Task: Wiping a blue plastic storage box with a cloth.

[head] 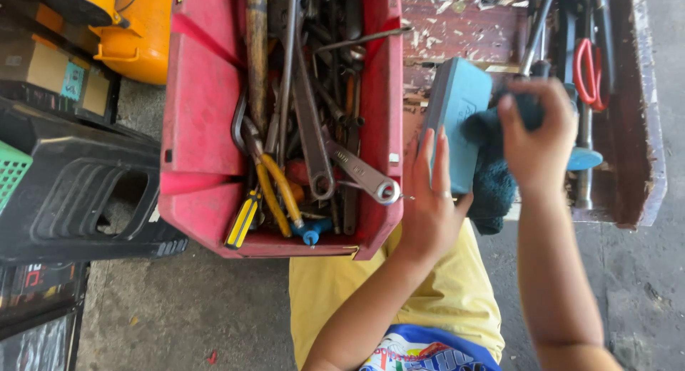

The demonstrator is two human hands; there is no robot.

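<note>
My left hand (430,200) steadies a blue plastic case (457,110) that stands on edge, fingers laid against its near side. My right hand (536,132) presses a dark teal cloth (492,178) against the case's face; the cloth hangs down below the case. Both hands are over a worn wooden tray (635,128) with peeling red paint.
A red tool bin (203,107) at left holds several wrenches, pliers and screwdrivers. A yellow container (132,28) and black plastic parts (71,192) lie further left. Red-handled scissors (589,71) and metal tools sit in the wooden tray. Concrete floor below.
</note>
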